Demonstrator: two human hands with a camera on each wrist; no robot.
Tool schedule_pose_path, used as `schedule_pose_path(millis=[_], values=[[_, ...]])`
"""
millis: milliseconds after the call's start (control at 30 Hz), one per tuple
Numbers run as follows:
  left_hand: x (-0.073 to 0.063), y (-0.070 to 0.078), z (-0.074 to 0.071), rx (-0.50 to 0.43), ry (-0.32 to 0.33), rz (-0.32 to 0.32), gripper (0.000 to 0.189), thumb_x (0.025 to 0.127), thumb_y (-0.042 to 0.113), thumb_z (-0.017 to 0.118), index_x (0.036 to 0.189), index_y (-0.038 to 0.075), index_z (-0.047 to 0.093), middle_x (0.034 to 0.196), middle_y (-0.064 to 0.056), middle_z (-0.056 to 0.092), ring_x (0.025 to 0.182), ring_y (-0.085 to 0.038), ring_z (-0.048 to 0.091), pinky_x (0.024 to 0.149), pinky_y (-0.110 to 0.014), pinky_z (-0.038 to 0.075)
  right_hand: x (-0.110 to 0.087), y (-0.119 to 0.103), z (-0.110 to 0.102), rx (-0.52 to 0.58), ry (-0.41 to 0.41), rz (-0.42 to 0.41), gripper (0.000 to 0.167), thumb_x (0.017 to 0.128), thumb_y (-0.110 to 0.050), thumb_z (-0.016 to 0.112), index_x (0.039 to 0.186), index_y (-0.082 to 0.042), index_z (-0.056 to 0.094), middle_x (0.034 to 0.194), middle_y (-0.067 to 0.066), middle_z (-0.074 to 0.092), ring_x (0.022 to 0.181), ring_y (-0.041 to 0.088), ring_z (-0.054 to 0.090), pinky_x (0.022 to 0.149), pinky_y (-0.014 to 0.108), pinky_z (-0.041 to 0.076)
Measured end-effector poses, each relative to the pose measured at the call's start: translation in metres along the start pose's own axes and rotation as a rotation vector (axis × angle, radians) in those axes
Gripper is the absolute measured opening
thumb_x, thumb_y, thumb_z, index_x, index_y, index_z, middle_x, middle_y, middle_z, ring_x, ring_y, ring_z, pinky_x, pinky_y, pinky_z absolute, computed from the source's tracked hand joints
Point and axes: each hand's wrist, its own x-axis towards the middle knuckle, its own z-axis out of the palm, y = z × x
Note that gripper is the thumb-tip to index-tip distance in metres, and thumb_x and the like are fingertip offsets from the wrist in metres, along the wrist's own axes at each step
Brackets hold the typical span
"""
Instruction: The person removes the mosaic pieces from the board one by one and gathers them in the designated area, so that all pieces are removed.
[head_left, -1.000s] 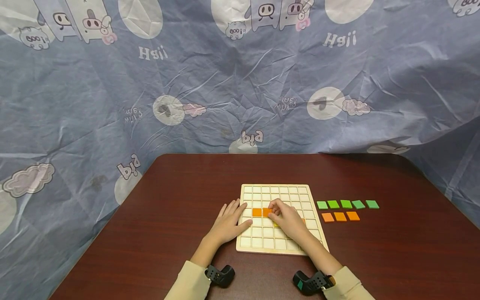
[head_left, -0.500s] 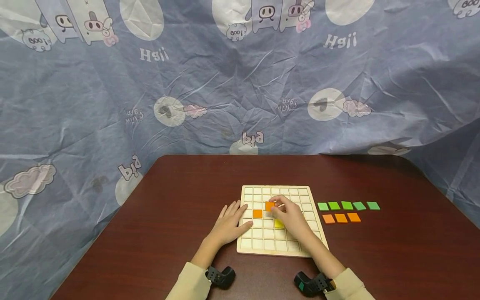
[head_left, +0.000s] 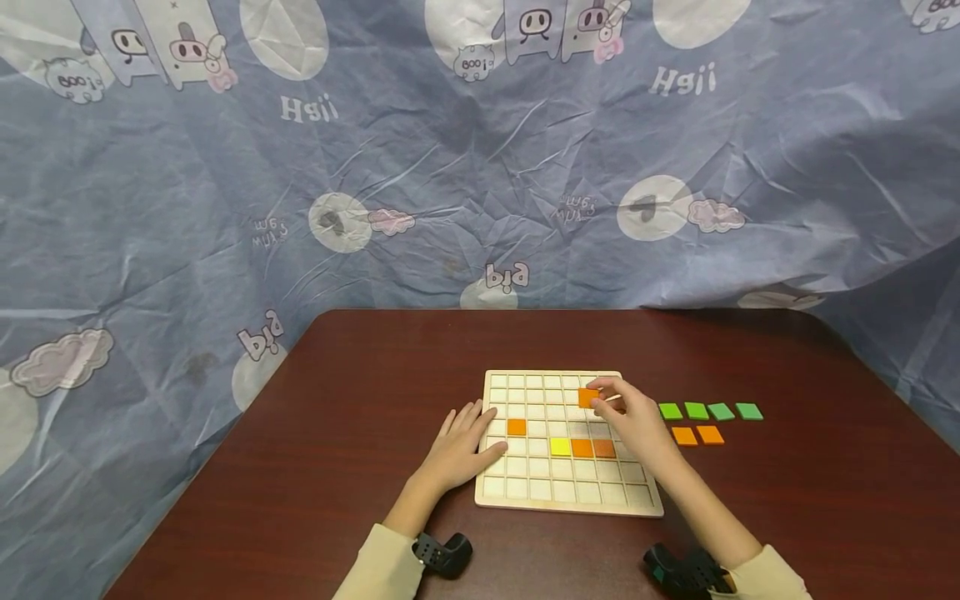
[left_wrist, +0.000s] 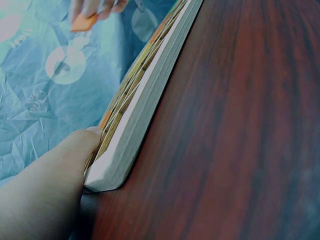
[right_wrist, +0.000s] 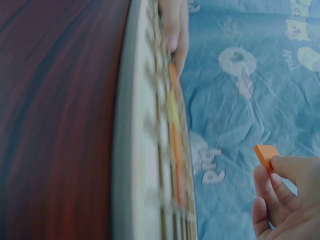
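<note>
My right hand (head_left: 636, 421) pinches an orange square tile (head_left: 588, 397) between thumb and fingers, lifted above the far right part of a wooden grid board (head_left: 517, 490). The right wrist view shows the same orange tile (right_wrist: 266, 154) held clear of the board. At the board's left edge my left hand (head_left: 459, 450) rests with its fingers spread, thumb and fingertips on the rim. One orange tile (head_left: 517, 427) sits in a cell near the left hand. Further right, a yellow tile (head_left: 560, 447), an orange tile (head_left: 582, 448) and a darker orange tile (head_left: 604, 449) lie in one row.
Right of the board, a row of green tiles (head_left: 697, 411) lies on the dark red-brown table (head_left: 375, 367), partly behind the right hand. Two orange tiles (head_left: 710, 435) show in front of them. A blue patterned cloth (head_left: 450, 167) hangs behind the table.
My right hand has lifted the orange tile out of the cell beside the left orange tile and carried it rightward across the board. The left hand has stayed in place.
</note>
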Motion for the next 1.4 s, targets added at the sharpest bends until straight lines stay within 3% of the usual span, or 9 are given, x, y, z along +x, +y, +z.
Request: schedule_pose_path(millis=[400, 700, 833, 1033, 1200, 1267, 1400], values=[[0.001, -0.001, -0.002, 0.001, -0.007, 0.003, 0.064, 0.09, 0.055, 0.038, 0.143, 0.02, 0.031, 0.151, -0.01, 0.023, 0.14, -0.026, 0.018, 0.114, -0.047, 0.008, -0.023, 0.049, -0.051, -0.187, 0.106, 0.014, 0.028, 0.093, -0.024, 0.052, 0.117, -0.011, 0.058, 0.1, 0.013, 0.062, 0.072, -0.004, 0.049, 0.053, 0.021, 0.042], [0.002, 0.0, -0.002, 0.009, -0.015, -0.003, 0.064, 0.09, 0.056, 0.038, 0.143, 0.02, 0.03, 0.151, -0.009, 0.022, 0.14, -0.026, 0.018, 0.115, -0.047, 0.008, -0.033, 0.076, -0.086, -0.259, 0.181, 0.017, 0.029, 0.094, -0.022, 0.05, 0.119, -0.008, 0.057, 0.093, 0.01, 0.061, 0.061, -0.003, 0.04, 0.049, 0.021, 0.033], [0.001, 0.001, -0.002, 0.004, -0.014, -0.005, 0.064, 0.09, 0.056, 0.038, 0.143, 0.02, 0.03, 0.151, -0.009, 0.022, 0.141, -0.026, 0.018, 0.115, -0.047, 0.008, -0.036, 0.091, -0.101, -0.277, 0.208, 0.041, 0.029, 0.094, -0.023, 0.049, 0.118, -0.008, 0.057, 0.086, -0.002, 0.06, 0.061, -0.009, 0.043, 0.049, 0.022, 0.033], [0.0, 0.001, -0.003, 0.001, -0.013, -0.007, 0.064, 0.09, 0.055, 0.038, 0.143, 0.02, 0.031, 0.151, -0.009, 0.022, 0.141, -0.026, 0.018, 0.115, -0.047, 0.008, -0.043, 0.114, -0.111, -0.275, 0.229, 0.093, 0.031, 0.095, -0.025, 0.047, 0.118, -0.006, 0.056, 0.074, -0.01, 0.058, 0.053, 0.004, 0.04, 0.046, 0.024, 0.028], [0.0, 0.002, -0.002, -0.004, -0.011, -0.006, 0.064, 0.09, 0.055, 0.038, 0.143, 0.02, 0.03, 0.151, -0.01, 0.022, 0.141, -0.026, 0.018, 0.115, -0.047, 0.009, -0.046, 0.131, -0.113, -0.3, 0.22, 0.109, 0.031, 0.093, -0.024, 0.049, 0.116, -0.005, 0.057, 0.073, -0.02, 0.055, 0.057, -0.009, 0.041, 0.049, 0.021, 0.031], [0.001, 0.002, -0.002, -0.005, -0.012, -0.002, 0.064, 0.09, 0.056, 0.038, 0.143, 0.021, 0.03, 0.151, -0.01, 0.022, 0.141, -0.026, 0.017, 0.115, -0.047, 0.009, -0.047, 0.135, -0.113, -0.315, 0.202, 0.12, 0.031, 0.093, -0.024, 0.051, 0.116, -0.005, 0.057, 0.076, -0.018, 0.056, 0.061, -0.017, 0.039, 0.05, 0.02, 0.033], [0.0, 0.002, -0.003, -0.006, -0.014, -0.009, 0.064, 0.09, 0.056, 0.038, 0.143, 0.021, 0.03, 0.151, -0.009, 0.022, 0.141, -0.026, 0.017, 0.115, -0.047, 0.008, -0.045, 0.138, -0.112, -0.326, 0.15, 0.13, 0.035, 0.092, -0.027, 0.052, 0.118, -0.004, 0.056, 0.09, 0.005, 0.06, 0.065, -0.024, 0.035, 0.052, 0.019, 0.038]])
